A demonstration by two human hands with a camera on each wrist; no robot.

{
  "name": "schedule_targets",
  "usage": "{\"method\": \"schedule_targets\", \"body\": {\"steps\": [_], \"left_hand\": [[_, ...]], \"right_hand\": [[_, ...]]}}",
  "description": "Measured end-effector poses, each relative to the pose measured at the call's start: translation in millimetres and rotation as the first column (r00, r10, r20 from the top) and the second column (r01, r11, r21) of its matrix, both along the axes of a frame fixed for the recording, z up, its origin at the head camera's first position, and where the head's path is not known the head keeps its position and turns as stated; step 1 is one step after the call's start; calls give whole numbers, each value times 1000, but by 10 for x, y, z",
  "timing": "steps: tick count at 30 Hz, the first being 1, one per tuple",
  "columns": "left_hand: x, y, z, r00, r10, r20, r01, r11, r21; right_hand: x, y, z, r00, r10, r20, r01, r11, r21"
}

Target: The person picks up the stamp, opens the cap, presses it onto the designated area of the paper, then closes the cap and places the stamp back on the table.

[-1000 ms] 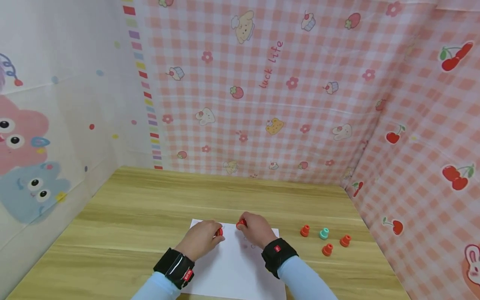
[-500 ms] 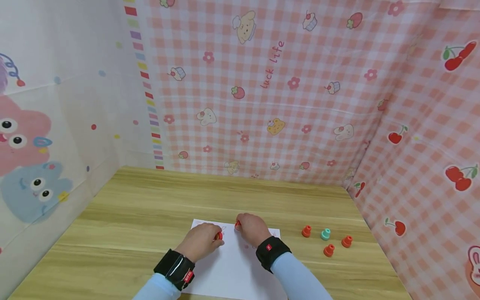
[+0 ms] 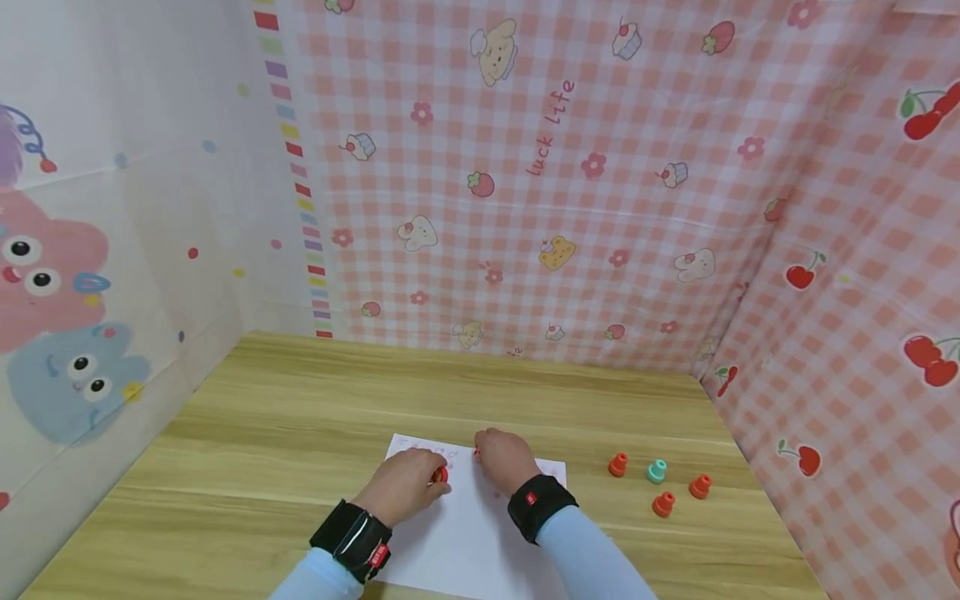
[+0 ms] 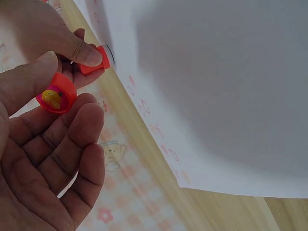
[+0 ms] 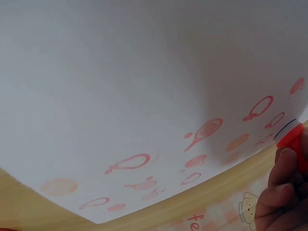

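Note:
My left hand (image 3: 405, 483) pinches a red stamp cap (image 4: 70, 89) between thumb and fingers. A yellow picture shows inside its round end. The other left fingers curl loosely below it. My right hand (image 3: 508, 462) grips a red toy stamp (image 5: 291, 138), its white end turned down against the far part of a white sheet of paper (image 3: 472, 542). Whether that end presses fully on the sheet cannot be told. Pink and orange printed marks (image 5: 209, 129) run along the paper's far edge in the right wrist view. In the head view the fingers mostly cover the stamp.
Right of the paper stand several capped stamps: a teal stamp (image 3: 657, 472) and red ones, such as the red stamp (image 3: 663, 504) nearest me. All rest on a wooden table (image 3: 300, 392). A checked cloth (image 3: 525, 208) hangs behind it, with more cloth at both sides.
My right hand has moved a little to the left over the paper, with the stamp in its fingers. The left hand with the cap has stayed nearly still. The head view has shifted slightly.

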State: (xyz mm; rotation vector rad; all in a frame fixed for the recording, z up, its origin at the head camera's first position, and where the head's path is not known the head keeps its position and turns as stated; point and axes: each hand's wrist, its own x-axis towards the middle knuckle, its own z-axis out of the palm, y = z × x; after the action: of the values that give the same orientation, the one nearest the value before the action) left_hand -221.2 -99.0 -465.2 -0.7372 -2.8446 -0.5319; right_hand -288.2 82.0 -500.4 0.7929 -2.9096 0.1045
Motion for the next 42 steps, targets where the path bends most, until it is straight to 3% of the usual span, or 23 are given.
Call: {"method": "schedule_targets", "body": {"steps": [7,14,21,29,35,42], "left_hand": [[-5,33,-12,999,-31,-17,31,1000,-4],[-23,56,-33,999,-37,-26,36,999,-25],[-12,72,-30,999,-45,-10,45,999,-21],[-35,90,-69,999,-34,-21,33,999,-36],[-11,76,-84,1000,-31,1,31,999,-36],[-16,70,-75,999,-37,-23,36,999,-27]], "right_hand": [[-22,41,6,998,43,42,-40,997,-65],[-39,82,87,992,125,30,-124,991,-46],[-37,73,60,992,117,44,-116,993,-27],[-50,48,83,992,127,-20,-126,992,14],[-23,25,116,991,136,12,-136,991,19],[-10,13,191,992,129,18,-129,991,45]]}}
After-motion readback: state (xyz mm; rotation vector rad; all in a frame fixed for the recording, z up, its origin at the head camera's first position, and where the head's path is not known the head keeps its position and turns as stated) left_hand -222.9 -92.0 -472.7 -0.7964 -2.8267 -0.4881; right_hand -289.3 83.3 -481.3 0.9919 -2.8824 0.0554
